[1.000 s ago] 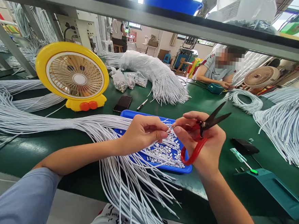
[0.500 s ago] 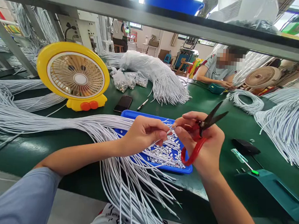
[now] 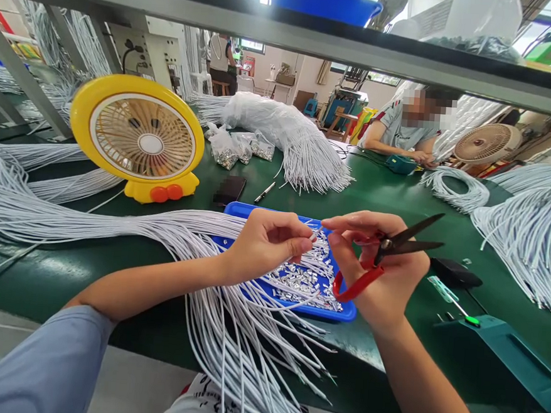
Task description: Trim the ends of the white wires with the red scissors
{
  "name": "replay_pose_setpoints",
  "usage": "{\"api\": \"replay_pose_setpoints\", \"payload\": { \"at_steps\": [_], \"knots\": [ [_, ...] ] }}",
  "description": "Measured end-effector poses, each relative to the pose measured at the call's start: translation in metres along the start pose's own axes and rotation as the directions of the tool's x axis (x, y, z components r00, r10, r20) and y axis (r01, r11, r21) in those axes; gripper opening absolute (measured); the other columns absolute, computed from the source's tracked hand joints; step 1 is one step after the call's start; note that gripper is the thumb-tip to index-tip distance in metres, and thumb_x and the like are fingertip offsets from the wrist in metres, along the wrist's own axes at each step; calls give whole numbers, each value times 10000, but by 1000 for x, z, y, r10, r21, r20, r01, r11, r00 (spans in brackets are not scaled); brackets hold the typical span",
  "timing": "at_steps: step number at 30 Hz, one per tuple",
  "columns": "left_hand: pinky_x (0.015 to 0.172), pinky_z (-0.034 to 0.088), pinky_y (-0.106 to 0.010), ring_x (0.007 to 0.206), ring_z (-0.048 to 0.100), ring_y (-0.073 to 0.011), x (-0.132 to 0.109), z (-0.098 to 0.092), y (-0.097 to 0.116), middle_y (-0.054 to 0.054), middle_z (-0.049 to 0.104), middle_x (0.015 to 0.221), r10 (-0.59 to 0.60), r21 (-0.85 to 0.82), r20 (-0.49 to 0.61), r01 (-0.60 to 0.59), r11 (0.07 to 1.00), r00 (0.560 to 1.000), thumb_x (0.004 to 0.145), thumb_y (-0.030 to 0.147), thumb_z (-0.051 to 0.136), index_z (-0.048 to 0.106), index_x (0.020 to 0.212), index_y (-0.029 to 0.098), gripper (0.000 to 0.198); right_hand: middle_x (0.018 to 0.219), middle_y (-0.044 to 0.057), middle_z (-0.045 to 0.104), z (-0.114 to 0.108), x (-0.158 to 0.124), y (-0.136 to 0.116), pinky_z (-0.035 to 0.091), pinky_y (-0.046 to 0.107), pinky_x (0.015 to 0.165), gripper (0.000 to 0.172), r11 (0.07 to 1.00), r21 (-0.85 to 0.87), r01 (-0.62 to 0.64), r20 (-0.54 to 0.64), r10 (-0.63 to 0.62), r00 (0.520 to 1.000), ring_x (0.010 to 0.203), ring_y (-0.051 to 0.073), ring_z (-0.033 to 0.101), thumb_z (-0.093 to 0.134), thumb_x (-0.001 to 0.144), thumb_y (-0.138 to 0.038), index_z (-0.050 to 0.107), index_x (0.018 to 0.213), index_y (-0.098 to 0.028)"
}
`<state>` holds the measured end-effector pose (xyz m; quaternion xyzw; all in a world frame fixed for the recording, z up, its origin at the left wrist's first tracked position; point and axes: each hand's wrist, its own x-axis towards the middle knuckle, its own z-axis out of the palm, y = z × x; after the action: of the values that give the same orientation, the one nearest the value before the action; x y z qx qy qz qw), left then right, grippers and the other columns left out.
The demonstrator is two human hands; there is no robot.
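Left hand (image 3: 268, 244): pinched shut on one cord (image 3: 312, 237) tip, above the tray (image 3: 237, 210).
Right hand (image 3: 388, 277): wrapped round red scissors (image 3: 395, 245), blades slightly apart, fingertips just beside that tip, over the tray's right end.
Cord: probably light, limp, slick; best gripped close behind the tip.
Clips (image 3: 298, 280): loose in tray.

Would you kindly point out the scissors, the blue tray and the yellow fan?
scissors (image 3: 392, 243): head view, black blades.
blue tray (image 3: 244, 210): head view, far rim.
yellow fan (image 3: 129, 139): head view, front grille.
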<state>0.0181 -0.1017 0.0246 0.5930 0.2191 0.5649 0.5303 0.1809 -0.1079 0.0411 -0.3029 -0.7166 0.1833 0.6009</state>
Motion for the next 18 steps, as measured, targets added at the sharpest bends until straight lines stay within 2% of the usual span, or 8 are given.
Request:
{"api": "replay_pose_setpoints", "payload": {
  "at_steps": [4,9,14,18],
  "knots": [
    [489,511,-165,514,570,-56,0,1,-2,11,581,623,37,8,-21,-37,999,999,664,209,807,685,708,93,174,888,-11,727,-2,0,-3,478,325,547,233,995,-90,-44,52,48,997,644,157,629,669,788,-134,589,937,-294],
    [485,495,-163,514,563,-56,0,0,2,9,599,622,50,49,-57,-47,998,997,649,239,820,685,705,105,199,892,-15,728,-3,2,-3,478,327,544,186,992,-116,-58,43,63,997,621,150,622,659,800,-160,586,917,-286],
    [483,469,-166,494,531,-50,-3,-2,4,17,568,576,10,83,-63,-4,996,998,782,246,700,667,730,101,158,827,-16,726,-2,2,-3,488,349,559,181,993,-43,-106,4,106,994,723,197,682,677,797,-176,581,881,-304],
    [481,451,-160,491,514,-44,-4,-3,4,22,549,570,7,104,-54,-1,995,998,840,213,618,661,761,101,144,834,-5,719,0,0,-4,499,374,592,184,996,20,-90,-10,90,996,761,214,692,684,795,-170,592,877,-306]
  ]
}}
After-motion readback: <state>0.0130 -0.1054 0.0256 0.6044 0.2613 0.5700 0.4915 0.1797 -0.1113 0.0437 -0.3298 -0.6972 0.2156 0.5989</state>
